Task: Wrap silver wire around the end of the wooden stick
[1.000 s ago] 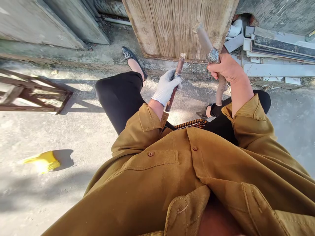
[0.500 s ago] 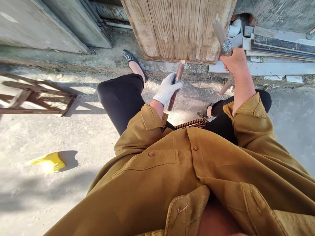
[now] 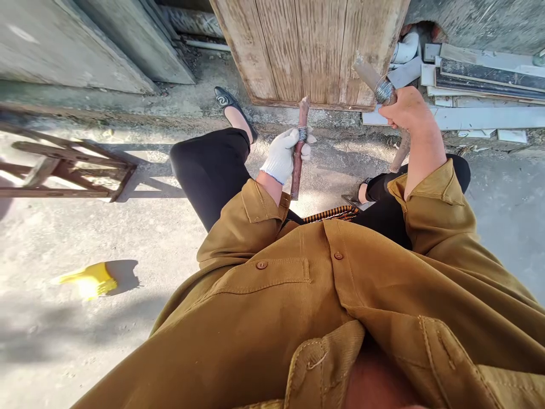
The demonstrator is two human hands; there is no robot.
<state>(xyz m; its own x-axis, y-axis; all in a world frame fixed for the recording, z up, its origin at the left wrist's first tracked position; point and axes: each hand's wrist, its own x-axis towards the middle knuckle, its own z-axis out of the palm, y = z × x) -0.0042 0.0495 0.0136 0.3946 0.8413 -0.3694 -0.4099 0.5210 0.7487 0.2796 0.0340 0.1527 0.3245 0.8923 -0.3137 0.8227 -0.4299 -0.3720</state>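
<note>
My left hand (image 3: 281,154), in a white knit glove, is closed around a reddish-brown wooden stick (image 3: 297,170). Thin metal wire (image 3: 302,134) is wound about this stick just above the thumb. Bare, my right hand (image 3: 409,109) grips a thicker grey-brown stick (image 3: 367,71), whose lower end shows below the fist. A coil of wire (image 3: 384,91) wraps the thicker stick beside my fingers. Both sticks are held apart in the air, tilted. Whether a wire runs between them cannot be made out.
A wooden panel (image 3: 298,51) stands ahead. Stacked boards (image 3: 481,116) and a white pipe (image 3: 407,48) lie at the right. On the left are a wooden stool-like frame (image 3: 76,153) and a yellow object (image 3: 91,279) on the concrete ground (image 3: 149,244).
The thicker stick in my right hand has shifted left and slightly down. My left hand has turned its stick, so the wire winding on it now shows; both grips remain closed.
</note>
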